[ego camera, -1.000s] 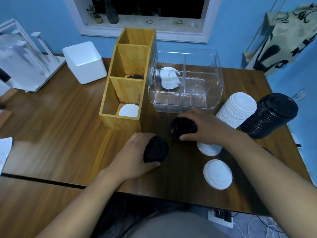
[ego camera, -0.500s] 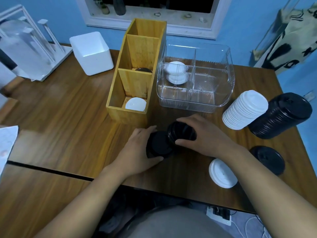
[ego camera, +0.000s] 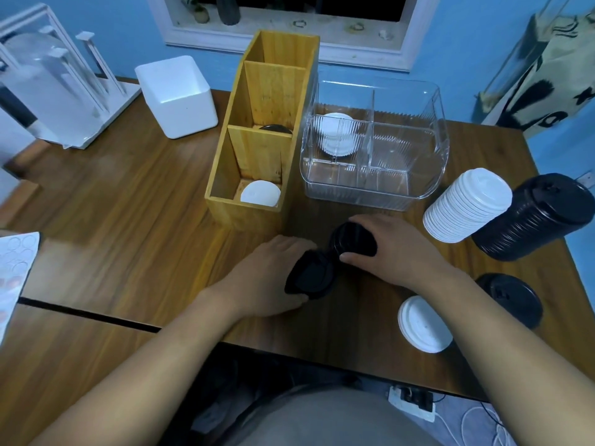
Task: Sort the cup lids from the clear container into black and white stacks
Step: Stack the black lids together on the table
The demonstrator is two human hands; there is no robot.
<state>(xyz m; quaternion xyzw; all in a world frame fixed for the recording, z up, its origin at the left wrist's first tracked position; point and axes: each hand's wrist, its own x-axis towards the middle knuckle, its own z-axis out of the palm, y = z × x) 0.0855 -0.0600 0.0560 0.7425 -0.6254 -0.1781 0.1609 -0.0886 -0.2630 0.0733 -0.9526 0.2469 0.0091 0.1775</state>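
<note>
Tabletop [ego camera: 128, 220]: left hand [ego camera: 267, 278], right hand [ego camera: 396, 249] hold lids [ego camera: 354, 239] (black).

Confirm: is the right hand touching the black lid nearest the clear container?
Touching. The head view shows the right hand curled over the black lid, with its fingers over the far edge and its thumb against the near side.

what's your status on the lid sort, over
Left grip holds black lid, right grip holds second black lid, edges meeting. White lids left in clear container. Loose white lid beside right forearm, no obstruction.
</note>
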